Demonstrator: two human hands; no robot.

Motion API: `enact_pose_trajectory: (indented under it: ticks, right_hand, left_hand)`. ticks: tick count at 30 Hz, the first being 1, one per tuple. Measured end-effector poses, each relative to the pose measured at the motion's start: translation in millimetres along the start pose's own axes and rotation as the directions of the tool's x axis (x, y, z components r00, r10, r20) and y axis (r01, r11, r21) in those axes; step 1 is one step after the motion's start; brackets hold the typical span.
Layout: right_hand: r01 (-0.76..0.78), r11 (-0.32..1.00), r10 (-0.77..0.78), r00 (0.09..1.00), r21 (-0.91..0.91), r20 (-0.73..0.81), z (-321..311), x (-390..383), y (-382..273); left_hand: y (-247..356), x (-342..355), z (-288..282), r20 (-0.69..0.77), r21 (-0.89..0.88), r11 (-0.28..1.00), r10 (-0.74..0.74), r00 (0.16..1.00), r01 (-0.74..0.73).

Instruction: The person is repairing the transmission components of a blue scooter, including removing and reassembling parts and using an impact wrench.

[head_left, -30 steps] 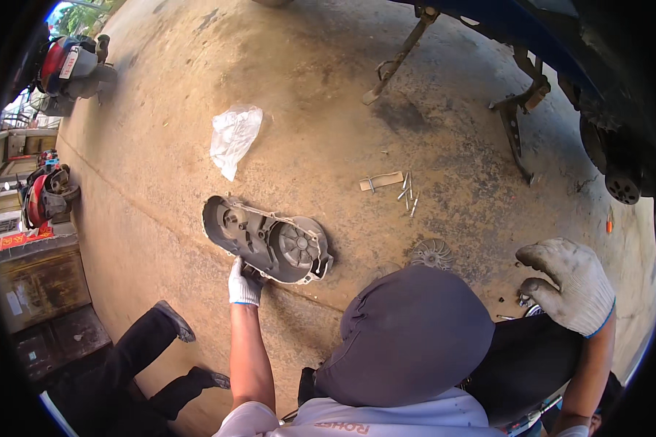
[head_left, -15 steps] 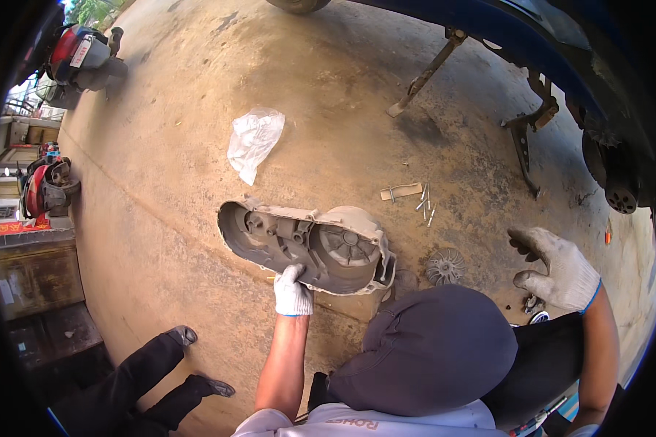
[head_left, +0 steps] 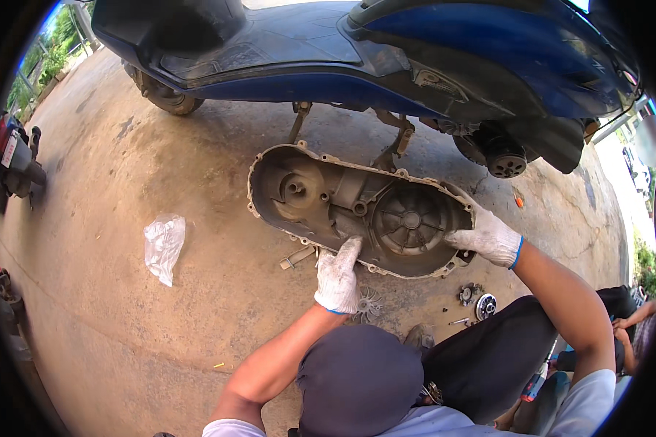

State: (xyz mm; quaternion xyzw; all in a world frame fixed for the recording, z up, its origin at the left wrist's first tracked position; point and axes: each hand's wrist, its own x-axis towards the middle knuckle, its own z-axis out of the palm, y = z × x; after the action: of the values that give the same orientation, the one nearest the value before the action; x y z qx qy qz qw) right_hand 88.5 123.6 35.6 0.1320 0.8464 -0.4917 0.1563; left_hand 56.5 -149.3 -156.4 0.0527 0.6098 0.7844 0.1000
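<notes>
A long grey metal scooter transmission cover (head_left: 353,218) is held up off the ground, its hollow inner side facing me. My left hand (head_left: 339,280), in a white work glove, grips the near rim around the middle, thumb inside. At the right end my right hand (head_left: 492,239), gloved the same way, clasps the rim with its thumb inside the cover. Fingers of both hands are hidden behind the cover. Beneath its near edge a finned fan wheel (head_left: 369,304) lies on the ground, close to my left hand.
A blue scooter (head_left: 313,91) stands across the far side. A clear plastic bag (head_left: 164,247) lies on the concrete at left. Small parts including a round disc (head_left: 485,306) lie near my right knee. Another person's arm (head_left: 638,315) shows at the right edge.
The cover has moved right and up toward the scooter. My right hand, open and apart from it before, now holds its right end. The view has swung toward the scooter.
</notes>
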Motion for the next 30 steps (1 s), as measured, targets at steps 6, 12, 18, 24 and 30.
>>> enact_pose_trajectory:
  ticks: [6, 12, 18, 24, 30]
  right_hand:
    - [-0.112, 0.866, 0.127, 0.992, 0.487, 0.001, -63, -46, 49]
    - [-0.252, 0.714, 0.241, 0.964, 0.654, 0.109, -80, -92, 105]
    - [-0.099, 0.18, 0.405, 0.914, 0.979, 0.018, -47, -118, 168]
    - [0.24, -0.109, 0.458, 0.873, 0.965, -0.166, -40, -140, 189]
    - [0.344, 0.123, 0.465, 0.809, 0.931, -0.36, -48, -129, 145]
  left_hand:
    - [14, 4, 13, 0.528, -0.518, 0.67, -0.239, 0.815, 0.532]
    - [15, 53, -29, 0.326, -0.745, 0.57, -0.142, 0.935, 0.346]
    - [20, 88, -19, 0.423, -0.627, 0.73, 0.025, 0.906, 0.273]
    - [48, 117, 10, 0.48, -0.406, 0.882, -0.017, 0.877, 0.239]
    - [61, 148, 38, 0.559, -0.029, 0.927, -0.294, 0.775, 0.373]
